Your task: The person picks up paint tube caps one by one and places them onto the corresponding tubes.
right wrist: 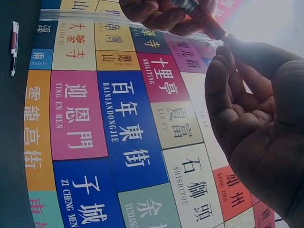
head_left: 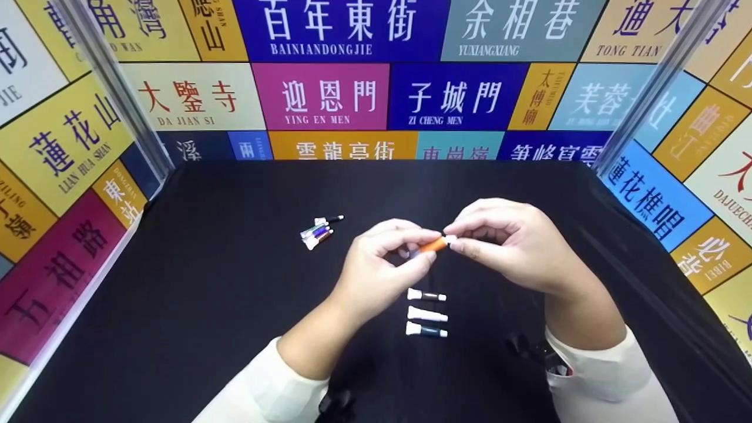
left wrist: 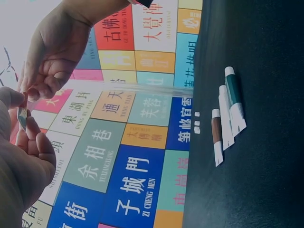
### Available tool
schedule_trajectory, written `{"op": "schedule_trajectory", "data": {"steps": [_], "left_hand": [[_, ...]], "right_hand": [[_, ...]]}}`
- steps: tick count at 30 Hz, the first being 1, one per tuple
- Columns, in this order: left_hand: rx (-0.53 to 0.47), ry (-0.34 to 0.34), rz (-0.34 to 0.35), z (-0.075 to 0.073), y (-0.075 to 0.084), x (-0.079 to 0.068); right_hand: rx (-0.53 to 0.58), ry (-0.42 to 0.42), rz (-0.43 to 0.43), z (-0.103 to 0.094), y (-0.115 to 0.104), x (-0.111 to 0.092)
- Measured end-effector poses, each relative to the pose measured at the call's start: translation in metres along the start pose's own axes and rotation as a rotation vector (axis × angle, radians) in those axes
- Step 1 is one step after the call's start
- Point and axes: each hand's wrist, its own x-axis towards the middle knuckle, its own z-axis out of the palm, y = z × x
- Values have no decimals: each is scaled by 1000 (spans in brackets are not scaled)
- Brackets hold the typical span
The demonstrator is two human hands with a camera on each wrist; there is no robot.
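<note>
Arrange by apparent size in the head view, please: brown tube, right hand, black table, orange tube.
1. Black table
2. Right hand
3. Orange tube and brown tube: unsure; the left hand partly covers the orange tube.

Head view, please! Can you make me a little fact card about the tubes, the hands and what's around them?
In left hand: orange tube
Right hand: pinching the orange tube's white tip
Row, far to near: brown tube, white tube, dark green tube
Row's wide white ends: pointing left
Other tubes: a small bunch left of the hands; too small to count surely
Surface: black cloth
Walls: colorful sign panels
Sleeves: white
</note>
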Motion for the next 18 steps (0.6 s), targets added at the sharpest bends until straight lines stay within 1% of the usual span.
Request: {"op": "schedule_trajectory", "data": {"steps": [3, 8, 15, 18], "left_hand": [[-1, -4, 6, 0, 0, 0], [4, -12, 14, 1, 0, 0], [12, -15, 15, 2, 0, -1], [5, -20, 1, 2, 1, -1]], "right_hand": [[-1, -5, 10, 0, 1, 0], [6, -8, 84, 0, 2, -1], [-89, 7, 133, 2, 2, 0], [-100, 16, 146, 4, 2, 0]]}}
